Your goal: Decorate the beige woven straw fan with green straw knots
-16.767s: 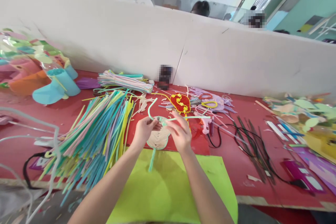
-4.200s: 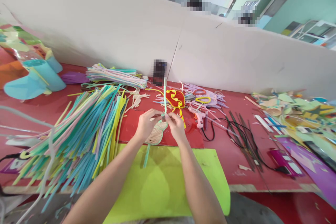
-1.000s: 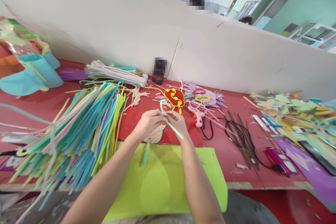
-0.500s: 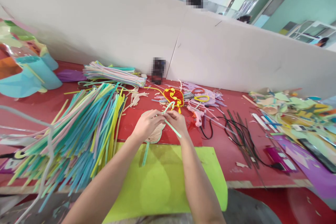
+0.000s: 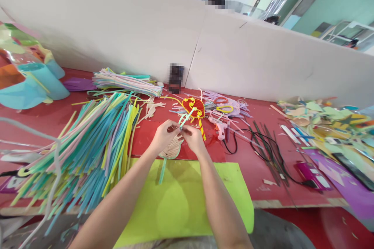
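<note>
Both hands pinch a pale green pipe cleaner [image 5: 183, 119] from either side, its bent loop rising above the fingertips. My left hand [image 5: 165, 137] closes on it from the left, and my right hand [image 5: 192, 137] meets it from the right, the fingertips nearly touching. Beneath them lies a beige fan-shaped piece [image 5: 172, 150] edged in green, with a green stem [image 5: 163, 171]; my left hand partly hides it. Just beyond the hands is a red piece with yellow pipe-cleaner trim [image 5: 193, 107], and its yellow twisted tail [image 5: 202, 129] hangs to the right.
A large heap of coloured pipe cleaners [image 5: 87, 151] lies left, with a tied bundle [image 5: 127, 81] behind. On the right are a pink glue gun [image 5: 219, 127], yellow-handled scissors [image 5: 224, 109], a black cable [image 5: 267, 151] and a magenta box [image 5: 312, 176]. A lime green sheet [image 5: 181, 202] covers the front.
The pipe cleaner's straight end, which pointed down to the right, now points up, beside the loop. Both hands have turned, still pinching it. More of the yellow tail shows.
</note>
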A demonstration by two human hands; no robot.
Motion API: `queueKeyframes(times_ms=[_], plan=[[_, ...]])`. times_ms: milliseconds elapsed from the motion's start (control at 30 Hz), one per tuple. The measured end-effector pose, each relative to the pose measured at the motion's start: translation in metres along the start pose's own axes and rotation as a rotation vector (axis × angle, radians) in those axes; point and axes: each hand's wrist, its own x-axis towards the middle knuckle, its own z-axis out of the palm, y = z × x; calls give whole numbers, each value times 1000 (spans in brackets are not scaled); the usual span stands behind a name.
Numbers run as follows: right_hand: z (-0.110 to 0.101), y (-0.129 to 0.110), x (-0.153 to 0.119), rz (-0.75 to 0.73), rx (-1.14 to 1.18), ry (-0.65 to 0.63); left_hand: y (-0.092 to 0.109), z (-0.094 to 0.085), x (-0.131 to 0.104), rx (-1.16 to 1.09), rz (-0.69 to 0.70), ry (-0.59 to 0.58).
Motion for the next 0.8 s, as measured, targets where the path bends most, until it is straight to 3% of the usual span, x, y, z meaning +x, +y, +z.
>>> queueKeyframes(times_ms=[133,267,533,800], plan=[[-6,-1,1,29,-8,-28,-3,-7,4,-383,-158,-109],[-7,-3,1,37,34,-71,-2,-9,3,-514,-224,-107],[-3,-10,-2,28,120,-110,-3,1,1,-346,-69,11],[7,-13,-4,47,195,-68,1,14,-9,110,173,421]])
